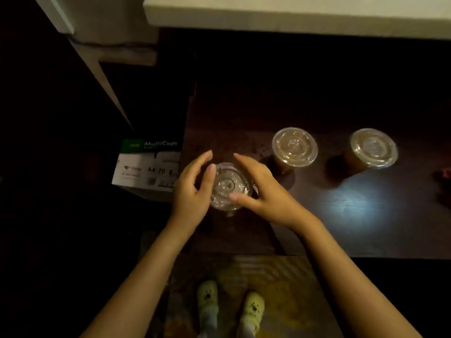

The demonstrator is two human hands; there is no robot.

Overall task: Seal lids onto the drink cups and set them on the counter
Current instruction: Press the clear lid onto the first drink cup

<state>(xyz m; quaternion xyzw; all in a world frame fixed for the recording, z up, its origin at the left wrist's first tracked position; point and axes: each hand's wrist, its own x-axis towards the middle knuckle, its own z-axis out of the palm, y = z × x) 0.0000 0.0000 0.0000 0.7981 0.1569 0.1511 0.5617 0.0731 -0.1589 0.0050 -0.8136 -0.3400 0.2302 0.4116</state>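
A clear plastic drink cup with a round clear lid [228, 185] stands near the left end of the dark wooden counter [341, 223]. My left hand [192, 189] is at the lid's left rim, thumb on its edge, fingers spread. My right hand [263, 191] covers the right side, thumb pressing on the lid's near rim. Two more lidded cups with brown drink stand further right: one [294, 147] just beyond my right hand, the other [373, 148] farther right.
A white and green box of A4 copy paper [148, 164] sits left of the counter. A pale raised countertop [292, 13] runs along the back. A small red object [446, 173] is at the right edge. My feet in light slippers [229, 308] stand below.
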